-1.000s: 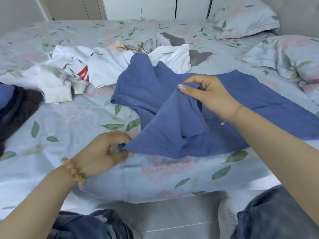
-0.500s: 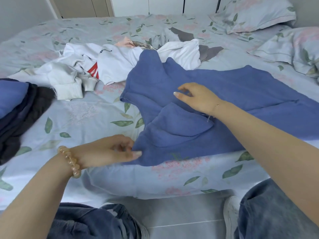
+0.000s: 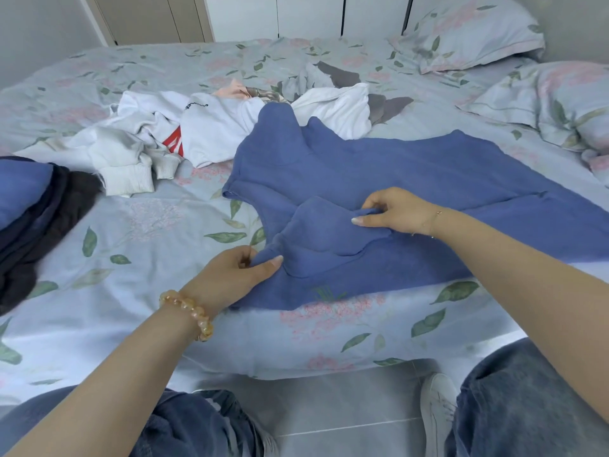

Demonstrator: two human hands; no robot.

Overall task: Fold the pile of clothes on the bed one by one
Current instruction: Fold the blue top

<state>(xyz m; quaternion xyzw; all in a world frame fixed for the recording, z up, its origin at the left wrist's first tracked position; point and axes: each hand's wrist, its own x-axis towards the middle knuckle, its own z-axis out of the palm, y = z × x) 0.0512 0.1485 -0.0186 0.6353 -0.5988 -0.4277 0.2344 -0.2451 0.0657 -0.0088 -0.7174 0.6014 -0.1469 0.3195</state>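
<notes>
We are pinching the soft blue knit garment (image 3: 379, 179), lying flat near the bed's (image 3: 131, 324) front edge: left hand (image 3: 237, 275) fingers clamped on its corner, right hand (image 3: 392, 211) fingers gripping a fold. Red lettering on the white pile (image 3: 171, 133) is unreadable.

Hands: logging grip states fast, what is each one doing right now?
Left hand: pinching the near corner of the blue garment.
Right hand: fingers curled round a fold of the same blue garment.
</notes>
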